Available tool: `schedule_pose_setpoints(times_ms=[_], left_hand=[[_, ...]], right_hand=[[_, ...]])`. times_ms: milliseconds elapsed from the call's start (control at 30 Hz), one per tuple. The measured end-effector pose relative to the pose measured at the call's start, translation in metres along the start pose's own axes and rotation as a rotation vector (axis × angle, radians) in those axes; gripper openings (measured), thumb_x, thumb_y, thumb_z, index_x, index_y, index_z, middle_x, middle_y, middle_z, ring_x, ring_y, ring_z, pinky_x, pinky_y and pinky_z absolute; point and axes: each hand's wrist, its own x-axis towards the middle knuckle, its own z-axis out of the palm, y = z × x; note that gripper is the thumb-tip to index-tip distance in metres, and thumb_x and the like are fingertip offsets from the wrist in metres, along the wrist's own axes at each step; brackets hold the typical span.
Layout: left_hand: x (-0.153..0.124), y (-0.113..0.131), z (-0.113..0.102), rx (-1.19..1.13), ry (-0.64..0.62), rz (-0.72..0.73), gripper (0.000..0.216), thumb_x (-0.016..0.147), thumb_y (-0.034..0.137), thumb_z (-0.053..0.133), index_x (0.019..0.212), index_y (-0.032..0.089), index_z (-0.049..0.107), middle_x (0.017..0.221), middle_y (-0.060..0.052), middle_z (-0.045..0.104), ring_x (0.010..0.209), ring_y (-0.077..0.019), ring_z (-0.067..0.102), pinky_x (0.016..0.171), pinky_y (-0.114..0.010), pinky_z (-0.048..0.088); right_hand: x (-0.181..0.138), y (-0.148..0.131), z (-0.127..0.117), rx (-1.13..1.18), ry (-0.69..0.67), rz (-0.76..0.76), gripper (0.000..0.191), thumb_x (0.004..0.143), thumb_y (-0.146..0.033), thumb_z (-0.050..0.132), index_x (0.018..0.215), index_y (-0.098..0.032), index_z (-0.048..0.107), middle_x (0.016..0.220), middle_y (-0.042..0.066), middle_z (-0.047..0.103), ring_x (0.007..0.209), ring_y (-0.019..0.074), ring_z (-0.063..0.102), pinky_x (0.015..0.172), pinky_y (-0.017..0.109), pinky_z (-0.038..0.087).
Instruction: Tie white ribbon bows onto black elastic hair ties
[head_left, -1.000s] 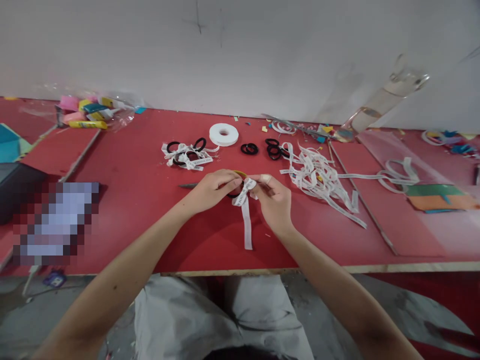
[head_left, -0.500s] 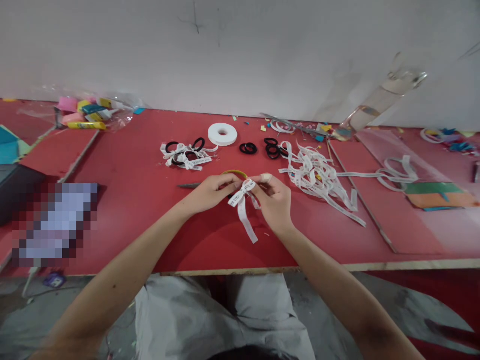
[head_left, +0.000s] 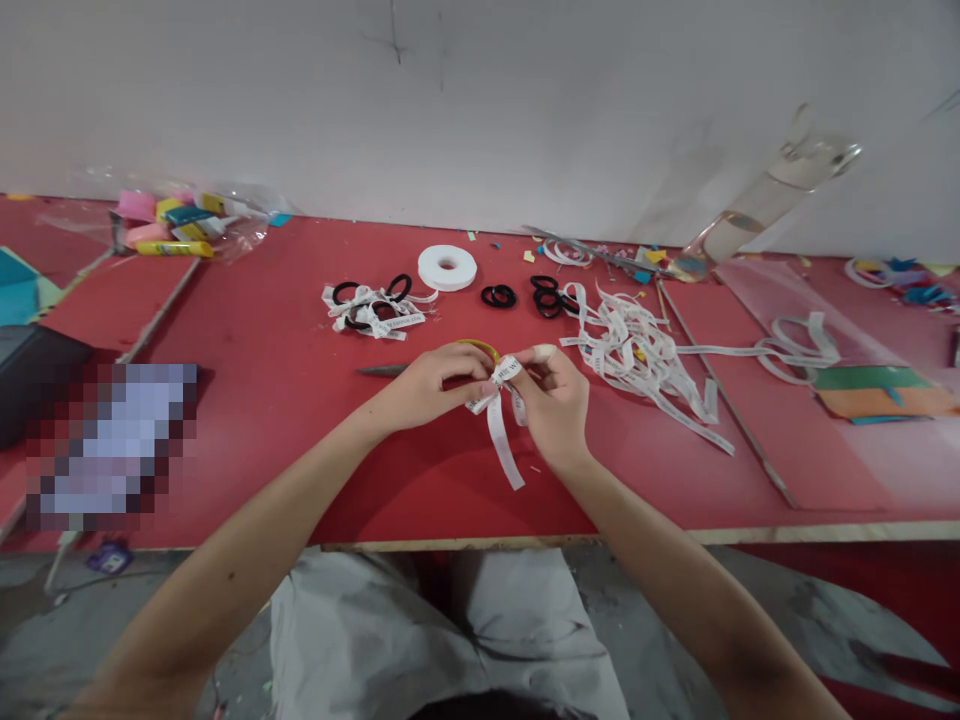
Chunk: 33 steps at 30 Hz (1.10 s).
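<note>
Between my two hands is a white printed ribbon, looped at the top with a loose end hanging toward the table's front edge. My left hand pinches it from the left, and my right hand grips the loop from the right with thumb and fingers. Whatever the ribbon is tied around is hidden by my fingers. Just behind my hands lie scissors; their blade points left and a yellow handle shows above my fingers. A light wrap covers one right fingertip.
Black hair ties with ribbon bows, a white ribbon roll and plain black hair ties lie beyond my hands. Loose printed ribbons pile up to the right. A clear bottle leans on the wall. A pixelated rectangle is at left.
The ribbon loop has shifted slightly right and turned between my fingers. My left fingers have moved a little right along it; the things on the table have stayed put.
</note>
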Motion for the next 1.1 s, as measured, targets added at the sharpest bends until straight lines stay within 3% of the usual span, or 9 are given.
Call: schedule_pose_setpoints(times_ms=[167, 267, 367, 467, 600, 700, 800, 933, 1100], left_hand=[[-0.001, 0.002, -0.001, 0.026, -0.054, 0.004, 0.025, 0.091, 0.036, 0.059, 0.074, 0.018, 0.064, 0.099, -0.008, 0.064, 0.109, -0.0217, 0.058, 0.098, -0.034, 0.044], [-0.001, 0.001, -0.001, -0.002, -0.050, -0.003, 0.028, 0.094, 0.037, 0.055, 0.076, 0.017, 0.063, 0.100, -0.008, 0.065, 0.104, -0.0202, 0.059, 0.095, -0.033, 0.045], [-0.001, 0.001, 0.000, -0.082, 0.017, -0.092, 0.026, 0.095, 0.041, 0.053, 0.089, 0.017, 0.062, 0.100, -0.007, 0.065, 0.095, -0.0174, 0.062, 0.086, -0.030, 0.048], [-0.002, 0.000, 0.003, -0.168, 0.108, -0.165, 0.026, 0.089, 0.041, 0.062, 0.101, 0.018, 0.059, 0.102, -0.006, 0.065, 0.094, -0.0162, 0.062, 0.084, -0.028, 0.048], [-0.001, -0.003, 0.009, -0.245, 0.086, -0.170, 0.023, 0.088, 0.038, 0.064, 0.094, 0.016, 0.060, 0.099, -0.006, 0.064, 0.091, -0.0147, 0.061, 0.085, -0.028, 0.048], [0.000, -0.003, 0.014, -0.264, 0.089, -0.175, 0.022, 0.089, 0.037, 0.062, 0.092, 0.015, 0.059, 0.095, -0.006, 0.064, 0.087, -0.0140, 0.061, 0.085, -0.029, 0.048], [0.000, -0.002, 0.016, -0.224, 0.127, -0.182, 0.021, 0.089, 0.037, 0.062, 0.092, 0.016, 0.059, 0.093, -0.005, 0.064, 0.086, -0.0140, 0.060, 0.083, -0.029, 0.048], [-0.001, 0.001, 0.018, -0.139, 0.190, -0.167, 0.016, 0.089, 0.033, 0.062, 0.092, 0.017, 0.058, 0.091, -0.003, 0.063, 0.085, -0.0130, 0.060, 0.083, -0.028, 0.049], [-0.001, 0.001, 0.020, -0.273, 0.180, -0.161, 0.021, 0.088, 0.036, 0.063, 0.092, 0.017, 0.055, 0.090, -0.003, 0.064, 0.084, -0.0129, 0.062, 0.080, -0.027, 0.049]], right_hand=[[-0.001, 0.001, 0.000, -0.025, -0.009, -0.010, 0.015, 0.077, -0.029, 0.073, 0.074, -0.021, 0.060, 0.070, -0.004, 0.063, 0.066, 0.0120, 0.060, 0.065, 0.026, 0.052], [-0.001, 0.001, 0.000, -0.018, 0.009, 0.008, 0.018, 0.076, -0.031, 0.074, 0.075, -0.021, 0.059, 0.069, -0.004, 0.061, 0.063, 0.0113, 0.059, 0.061, 0.025, 0.051], [-0.001, 0.000, 0.000, -0.020, 0.012, 0.018, 0.020, 0.077, -0.033, 0.074, 0.076, -0.021, 0.057, 0.069, -0.004, 0.060, 0.060, 0.0102, 0.057, 0.057, 0.024, 0.049], [-0.002, -0.003, 0.001, -0.030, -0.035, 0.001, 0.019, 0.078, -0.032, 0.072, 0.076, -0.022, 0.057, 0.070, -0.003, 0.061, 0.061, 0.0108, 0.058, 0.058, 0.024, 0.049], [-0.004, -0.003, 0.002, -0.073, -0.023, -0.046, 0.017, 0.079, -0.031, 0.072, 0.076, -0.021, 0.059, 0.069, -0.003, 0.061, 0.062, 0.0109, 0.058, 0.057, 0.023, 0.047], [-0.005, -0.001, 0.001, -0.094, -0.026, -0.090, 0.008, 0.082, -0.028, 0.068, 0.088, -0.023, 0.065, 0.079, -0.001, 0.066, 0.069, 0.0123, 0.062, 0.063, 0.025, 0.050], [-0.005, 0.000, 0.000, -0.123, -0.067, -0.133, 0.012, 0.087, -0.026, 0.063, 0.096, -0.025, 0.069, 0.088, 0.001, 0.069, 0.079, 0.0149, 0.065, 0.070, 0.028, 0.052], [-0.004, 0.000, -0.002, -0.134, -0.108, -0.167, 0.013, 0.089, -0.027, 0.061, 0.096, -0.028, 0.073, 0.090, 0.001, 0.070, 0.082, 0.0155, 0.066, 0.070, 0.028, 0.052], [-0.004, 0.001, -0.003, -0.158, -0.069, -0.213, 0.013, 0.088, -0.030, 0.063, 0.094, -0.028, 0.074, 0.084, 0.000, 0.067, 0.075, 0.0147, 0.063, 0.065, 0.027, 0.050]])
